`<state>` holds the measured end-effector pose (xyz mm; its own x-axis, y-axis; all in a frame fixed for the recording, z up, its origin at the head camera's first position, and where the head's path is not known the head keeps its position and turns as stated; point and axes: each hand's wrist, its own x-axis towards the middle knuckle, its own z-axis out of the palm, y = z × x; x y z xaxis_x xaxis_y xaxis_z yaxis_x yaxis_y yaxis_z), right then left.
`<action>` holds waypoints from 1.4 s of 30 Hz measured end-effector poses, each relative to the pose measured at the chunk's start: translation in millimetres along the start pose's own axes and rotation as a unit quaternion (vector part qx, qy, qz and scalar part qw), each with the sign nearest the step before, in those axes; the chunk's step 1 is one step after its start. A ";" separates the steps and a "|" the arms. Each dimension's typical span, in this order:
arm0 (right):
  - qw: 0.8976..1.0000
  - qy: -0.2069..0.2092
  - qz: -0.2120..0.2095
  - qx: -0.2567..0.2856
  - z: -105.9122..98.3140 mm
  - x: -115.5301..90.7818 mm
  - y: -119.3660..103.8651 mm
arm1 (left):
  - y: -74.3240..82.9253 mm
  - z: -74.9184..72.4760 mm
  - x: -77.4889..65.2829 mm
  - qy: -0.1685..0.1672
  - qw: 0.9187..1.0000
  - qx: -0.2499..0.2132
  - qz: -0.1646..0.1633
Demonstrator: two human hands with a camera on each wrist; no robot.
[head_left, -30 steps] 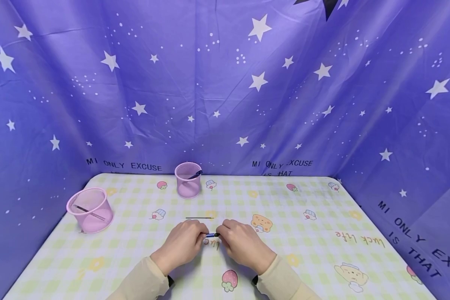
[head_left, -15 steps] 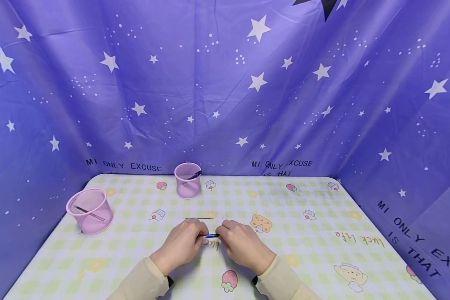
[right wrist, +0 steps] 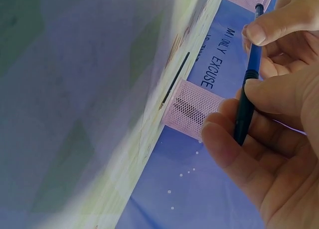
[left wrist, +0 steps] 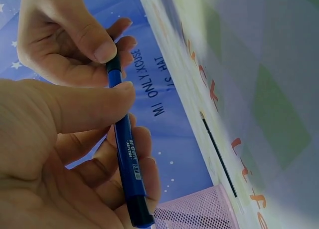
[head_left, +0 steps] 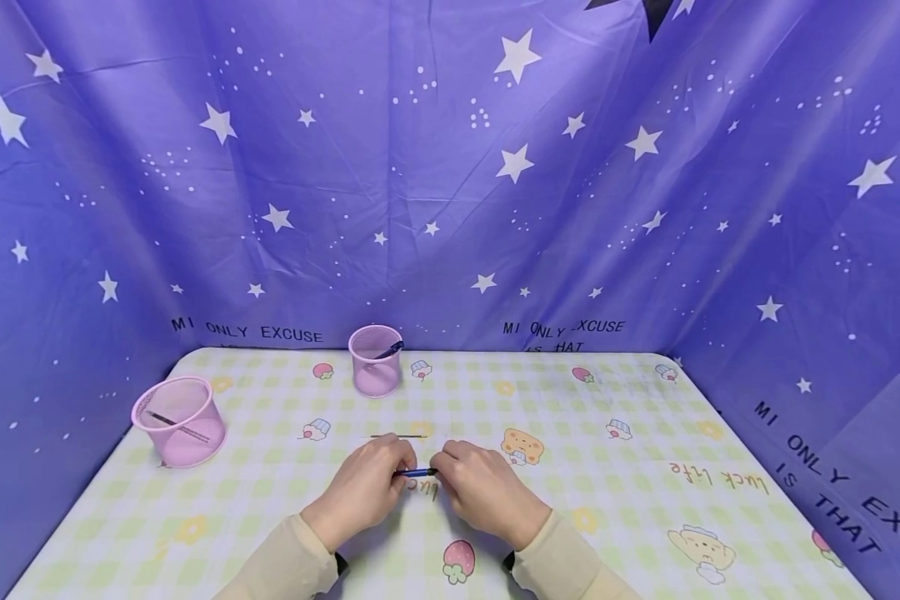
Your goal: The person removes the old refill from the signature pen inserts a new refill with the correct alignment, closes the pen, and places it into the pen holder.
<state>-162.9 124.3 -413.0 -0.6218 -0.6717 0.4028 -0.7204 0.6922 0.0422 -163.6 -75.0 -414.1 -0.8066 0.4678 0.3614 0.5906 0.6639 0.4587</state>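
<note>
A blue pen [head_left: 417,472] with black ends is held level between both hands above the table. My left hand [head_left: 367,483] pinches its blue barrel between thumb and fingers; printed white lettering shows on the barrel [left wrist: 130,159] in the left wrist view. With thumb and fingers, my right hand [head_left: 491,487] grips the pen's black tapered section [right wrist: 244,112], whose end points toward the right palm. Just beyond the hands, a thin dark pen refill [head_left: 397,436] lies on the tablecloth, its tip toward the right.
Behind the refill stands a pink mesh pen cup [head_left: 377,379] with a dark blue pen leaning in it. Another pink mesh cup [head_left: 202,442], at the left, contains a thin dark stick. A checked cloth [head_left: 630,492] covers the table; a purple star curtain [head_left: 450,167] surrounds it.
The left thumb and fingers have shifted slightly on the barrel, so more of the pen shows between the hands. The right hand keeps its grip, and the cups and refill stay put.
</note>
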 end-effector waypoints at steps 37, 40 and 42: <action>1.000 -0.002 0.005 -0.001 -0.5 -0.4 -0.3 | -0.2 -0.2 0.5 -0.029 0.999 0.023 -0.003; 1.000 -0.003 0.004 -0.001 -0.5 -0.3 -0.5 | -0.6 0.1 -0.1 -0.021 1.000 0.020 -0.001; 1.000 -0.002 0.004 0.000 -0.4 -0.2 -0.5 | -0.7 0.4 -0.4 -0.016 1.000 0.021 0.002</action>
<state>-162.2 124.2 -412.8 -0.6281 -0.6674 0.4000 -0.7156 0.6974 0.0400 -163.7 -75.4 -414.9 -0.8047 0.4884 0.3375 0.5931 0.6851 0.4230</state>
